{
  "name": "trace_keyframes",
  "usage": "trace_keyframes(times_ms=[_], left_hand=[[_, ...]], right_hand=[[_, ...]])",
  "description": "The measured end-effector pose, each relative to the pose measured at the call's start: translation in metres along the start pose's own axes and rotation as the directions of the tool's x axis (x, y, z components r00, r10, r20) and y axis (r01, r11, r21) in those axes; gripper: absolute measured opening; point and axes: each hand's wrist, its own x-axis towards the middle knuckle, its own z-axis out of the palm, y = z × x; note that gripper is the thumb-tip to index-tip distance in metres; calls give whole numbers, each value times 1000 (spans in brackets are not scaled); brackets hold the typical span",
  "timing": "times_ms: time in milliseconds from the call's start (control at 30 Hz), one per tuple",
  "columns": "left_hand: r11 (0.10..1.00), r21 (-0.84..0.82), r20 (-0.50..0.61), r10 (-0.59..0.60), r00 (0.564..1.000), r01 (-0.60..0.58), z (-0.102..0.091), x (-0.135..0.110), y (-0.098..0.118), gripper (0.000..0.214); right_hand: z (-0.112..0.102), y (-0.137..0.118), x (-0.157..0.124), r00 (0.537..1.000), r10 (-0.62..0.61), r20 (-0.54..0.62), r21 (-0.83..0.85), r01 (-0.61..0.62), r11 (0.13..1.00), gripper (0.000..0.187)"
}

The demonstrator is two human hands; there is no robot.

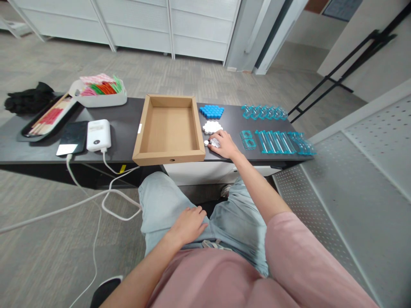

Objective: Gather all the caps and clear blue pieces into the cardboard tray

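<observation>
My right hand [223, 144] reaches down to the dark tabletop, its thumb and fingers apart around a small group of clear-white pieces [214, 143]. A single small white piece [206, 143] lies just left of the fingertips; whether they touch it is too small to tell. Just behind sits a flat cluster of white pieces [212, 127], and farther back a cluster of blue hexagonal pieces [212, 111]. On my lap my left hand [190, 223] lies with fingers loosely extended, holding nothing. An open cardboard box [171, 157] stands left of the pieces.
Transparent teal plastic parts [276, 142] lie in rows on the right. At left are a white power bank [98, 135], a dark phone-like device [74, 137], white cables [112, 190], a white basket [102, 101] of colourful sticks, a black tray [28, 132] and black cloth [28, 98].
</observation>
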Motion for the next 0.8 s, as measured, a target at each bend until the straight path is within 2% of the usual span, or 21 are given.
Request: trace_keyframes(times_ms=[467,667,800], left_hand=[[1000,4,-34,24,999,-24,7,3,-3,39],[999,-2,-47,32,998,-32,10,5,-4,39],[999,-11,-58,35,998,-36,9,5,-4,38]], right_hand=[[11,15,4,989,22,-148,81,-10,997,24],[10,21,5,963,110,-246,220,-55,974,25],[4,22,8,921,204,-333,343,-83,936,22]])
